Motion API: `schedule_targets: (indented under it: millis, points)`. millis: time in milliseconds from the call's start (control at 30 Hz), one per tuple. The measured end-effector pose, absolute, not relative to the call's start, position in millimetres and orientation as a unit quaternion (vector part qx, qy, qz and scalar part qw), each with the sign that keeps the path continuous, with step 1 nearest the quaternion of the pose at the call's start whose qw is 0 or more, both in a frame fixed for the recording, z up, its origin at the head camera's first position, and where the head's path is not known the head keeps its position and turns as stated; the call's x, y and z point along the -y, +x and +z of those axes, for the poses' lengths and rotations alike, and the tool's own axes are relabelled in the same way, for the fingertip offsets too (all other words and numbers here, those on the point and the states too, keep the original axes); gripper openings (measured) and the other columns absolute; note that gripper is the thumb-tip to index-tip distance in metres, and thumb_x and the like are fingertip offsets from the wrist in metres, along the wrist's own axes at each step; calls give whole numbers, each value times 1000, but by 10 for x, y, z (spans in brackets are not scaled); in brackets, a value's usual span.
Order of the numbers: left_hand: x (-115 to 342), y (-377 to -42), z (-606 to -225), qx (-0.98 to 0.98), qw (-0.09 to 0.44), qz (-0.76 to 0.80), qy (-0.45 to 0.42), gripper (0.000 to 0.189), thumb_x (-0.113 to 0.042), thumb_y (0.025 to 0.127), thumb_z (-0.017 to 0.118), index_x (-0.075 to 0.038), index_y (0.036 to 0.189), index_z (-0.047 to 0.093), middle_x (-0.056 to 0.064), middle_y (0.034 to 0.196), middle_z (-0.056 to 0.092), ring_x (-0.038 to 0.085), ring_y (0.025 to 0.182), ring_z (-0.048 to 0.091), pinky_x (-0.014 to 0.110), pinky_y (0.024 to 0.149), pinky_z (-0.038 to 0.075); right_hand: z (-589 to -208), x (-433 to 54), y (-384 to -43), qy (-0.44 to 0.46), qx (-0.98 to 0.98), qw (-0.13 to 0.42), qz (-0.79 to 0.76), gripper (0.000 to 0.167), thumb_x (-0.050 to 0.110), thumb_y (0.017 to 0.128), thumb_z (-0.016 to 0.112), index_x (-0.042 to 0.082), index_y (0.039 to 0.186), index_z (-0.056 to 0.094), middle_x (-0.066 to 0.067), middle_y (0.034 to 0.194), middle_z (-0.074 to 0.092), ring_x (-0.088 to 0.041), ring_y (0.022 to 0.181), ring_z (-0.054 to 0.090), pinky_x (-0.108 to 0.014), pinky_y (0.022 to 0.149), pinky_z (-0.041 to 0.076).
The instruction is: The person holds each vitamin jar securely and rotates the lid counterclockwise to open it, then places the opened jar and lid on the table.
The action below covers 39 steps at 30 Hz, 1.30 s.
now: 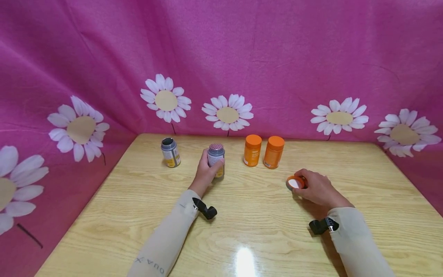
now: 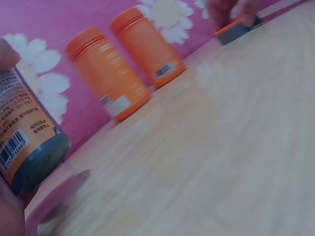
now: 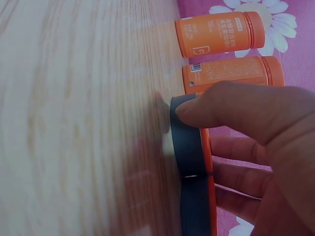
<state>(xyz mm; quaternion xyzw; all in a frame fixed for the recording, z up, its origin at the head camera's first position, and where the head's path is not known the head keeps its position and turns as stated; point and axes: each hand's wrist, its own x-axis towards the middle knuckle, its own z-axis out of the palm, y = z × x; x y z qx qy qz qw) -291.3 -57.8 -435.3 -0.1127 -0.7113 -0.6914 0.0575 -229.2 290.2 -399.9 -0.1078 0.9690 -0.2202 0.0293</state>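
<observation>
My left hand (image 1: 209, 167) grips a grey bottle (image 1: 216, 151) with a yellow-orange label, its lid off and reddish contents or a seal showing at the mouth. In the left wrist view the base of this bottle (image 2: 42, 160) is raised above the table. My right hand (image 1: 317, 186) is at the right, thumb and fingers pinching a dark grey lid (image 3: 187, 142) with an orange rim; in the head view the lid (image 1: 294, 183) shows a white inside facing up. A second similar lid (image 3: 196, 206) lies right beside it, partly hidden by the hand in the head view.
A second grey bottle (image 1: 171, 153), uncapped with a dark mouth, stands at the back left. Two orange bottles with orange caps stand side by side at the back middle, the left one (image 1: 252, 151) close to the right one (image 1: 274, 152). A pink flowered cloth (image 1: 277, 69) hangs behind the wooden table (image 1: 263, 223).
</observation>
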Motion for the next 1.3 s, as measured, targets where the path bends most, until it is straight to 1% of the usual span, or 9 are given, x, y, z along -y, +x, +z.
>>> schedule_targets:
  millis: [100,233,333,533,767,1000,1167,1300]
  points:
    - [697,-2974,-4351,715,71,-690,-82,54,-24,91,65,-14,138,38,11,131,52,24,121,48,44,107,35,-4008,-2903,-2302,-109,-968,29,-222,53,23,80,76,1,123,53,-16,109,61,-29,92,53,-48,83,45]
    - [838,-3052,-4373,727,101,-677,-55,58,-25,90,68,-16,139,38,8,134,50,22,125,46,42,109,32,-4012,-2906,-2304,-112,-967,30,-227,54,23,81,76,0,123,53,-16,109,61,-29,92,53,-47,83,46]
    - [908,-3097,-4391,734,132,-665,-33,60,-23,88,70,-15,139,38,8,133,51,22,125,46,41,109,32,-4004,-2911,-2291,-118,-966,26,-228,53,23,81,76,0,123,53,-16,109,61,-29,93,54,-48,83,47]
    - [1006,-3149,-4403,736,161,-658,5,63,-22,87,70,-12,140,37,11,135,50,25,127,45,41,110,30,-3998,-2924,-2273,-125,-965,21,-229,50,23,82,75,1,122,53,-16,109,61,-29,93,54,-47,81,47]
    - [1071,-3162,-4400,740,169,-650,30,65,-20,89,69,-11,143,34,14,139,46,27,131,41,41,112,28,-4029,-2911,-2286,-121,-966,23,-230,51,23,82,74,1,122,52,-17,109,60,-30,93,53,-47,81,47]
    - [1082,-3143,-4390,742,173,-646,46,64,-21,90,67,-8,143,33,15,139,47,27,130,42,40,111,29,-4042,-2910,-2297,-117,-966,23,-228,51,24,82,75,1,122,52,-16,108,61,-29,92,53,-46,79,46]
    - [1083,-3128,-4374,736,170,-653,49,64,-21,90,67,-9,143,33,15,138,48,27,129,43,39,111,29,-4047,-2907,-2299,-115,-967,21,-228,53,25,81,75,1,123,52,-16,108,61,-30,93,53,-46,80,43]
    - [1080,-3121,-4366,732,165,-659,50,64,-21,89,67,-10,143,33,13,138,47,26,129,43,39,110,30,-4053,-2910,-2300,-122,-967,11,-223,52,24,81,75,0,121,52,-14,105,61,-28,90,53,-44,78,39]
